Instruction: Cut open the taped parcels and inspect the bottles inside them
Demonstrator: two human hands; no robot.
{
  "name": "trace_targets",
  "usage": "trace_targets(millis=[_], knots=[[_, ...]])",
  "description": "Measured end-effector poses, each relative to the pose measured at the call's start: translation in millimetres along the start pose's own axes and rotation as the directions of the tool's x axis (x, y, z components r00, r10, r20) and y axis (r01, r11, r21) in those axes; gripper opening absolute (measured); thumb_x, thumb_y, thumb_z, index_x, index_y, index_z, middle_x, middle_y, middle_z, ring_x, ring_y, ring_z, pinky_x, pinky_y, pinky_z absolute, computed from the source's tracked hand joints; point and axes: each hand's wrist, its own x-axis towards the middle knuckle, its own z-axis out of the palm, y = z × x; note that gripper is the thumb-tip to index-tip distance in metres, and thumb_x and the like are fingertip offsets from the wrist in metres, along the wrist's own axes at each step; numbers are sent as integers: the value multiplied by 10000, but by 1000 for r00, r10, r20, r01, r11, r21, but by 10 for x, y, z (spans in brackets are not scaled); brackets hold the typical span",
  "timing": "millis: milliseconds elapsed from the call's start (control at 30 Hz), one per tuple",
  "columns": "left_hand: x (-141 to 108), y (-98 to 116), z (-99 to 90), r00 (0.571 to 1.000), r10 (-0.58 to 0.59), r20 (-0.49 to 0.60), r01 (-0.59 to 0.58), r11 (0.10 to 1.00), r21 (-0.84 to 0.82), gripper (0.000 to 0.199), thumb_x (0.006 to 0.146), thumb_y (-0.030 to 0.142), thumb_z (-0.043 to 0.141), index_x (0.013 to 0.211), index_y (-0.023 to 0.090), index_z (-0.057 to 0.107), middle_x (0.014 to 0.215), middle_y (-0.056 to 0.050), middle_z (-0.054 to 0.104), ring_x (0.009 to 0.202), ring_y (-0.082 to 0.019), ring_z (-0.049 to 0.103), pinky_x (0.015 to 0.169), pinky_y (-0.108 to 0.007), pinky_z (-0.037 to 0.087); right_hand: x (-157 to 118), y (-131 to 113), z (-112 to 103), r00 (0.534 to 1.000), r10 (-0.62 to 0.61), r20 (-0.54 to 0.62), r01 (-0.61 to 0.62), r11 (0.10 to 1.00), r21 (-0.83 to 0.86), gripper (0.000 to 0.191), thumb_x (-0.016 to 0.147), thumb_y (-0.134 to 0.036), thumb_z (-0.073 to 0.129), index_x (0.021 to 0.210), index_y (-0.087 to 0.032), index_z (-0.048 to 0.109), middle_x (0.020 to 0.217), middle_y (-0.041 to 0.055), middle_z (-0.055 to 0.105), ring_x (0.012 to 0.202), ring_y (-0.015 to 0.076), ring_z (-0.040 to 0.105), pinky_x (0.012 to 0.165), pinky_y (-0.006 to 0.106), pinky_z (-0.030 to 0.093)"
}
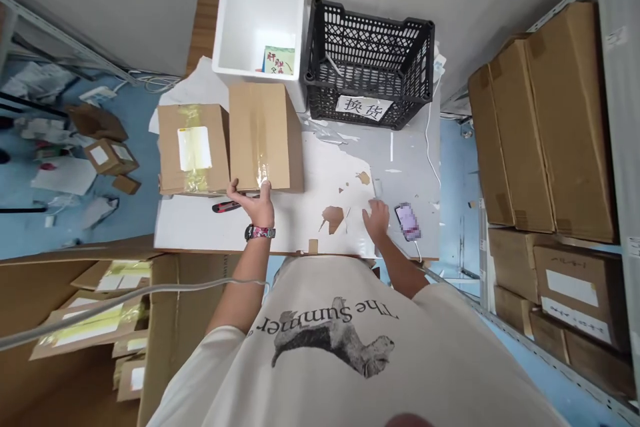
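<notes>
The left hand (257, 207), with a wristwatch (260, 232) at its wrist, is at the near edge of a sealed cardboard box (257, 137) on the left part of the worktop (410, 147). Its thumb and forefinger are spread well apart, the thumb touching the box by the clear tape and the forefinger at the near left corner; whether other fingers reach beneath cannot be told. The right hand (377, 220) is on the worktop, fingers apart and holding nothing visible, just beside a phone (409, 221) with a white cable attached. Left of the sealed box, and close against it, is a labelled carton (170, 153) crossed by yellowish tape. A red-and-black utility knife (225, 206) lies in front of the two, partly hidden by the left hand. Behind the sealed box is a white foam box (237, 27) containing a green printed packet (279, 60); to its right stands a black plastic crate (370, 90) bearing a handwritten paper sign (363, 107). The white covering (325, 167) on the worktop shows torn brown patches. A large open carton (165, 320) at lower left holds taped parcels (95, 323). Brown cartons (543, 127) are stacked on the rack at right.
</notes>
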Motion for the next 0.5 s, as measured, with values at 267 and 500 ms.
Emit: trace_targets(millis=[267,500], knots=[[68,72,-49,991,132,36,-133,991,26,985,897,376,831,1704,154,313,1813,-286,373,1733,-337,399,1466,-537,268,565,-1121,-165,961,-233,-146,274,869,412,353,1072,-239,615,1382,-206,780,1407,156,763,1367,325,673,1253,479,519],[142,-1,-185,964,189,189,-185,982,-35,959,835,393,836,1654,182,385,1764,-254,420,1672,-389,465,1402,-581,414,433,-1463,-150,945,-305,-117,313,740,596,320,1086,-334,657,1357,-269,813,1356,81,805,1210,256,753,1170,424,593]])
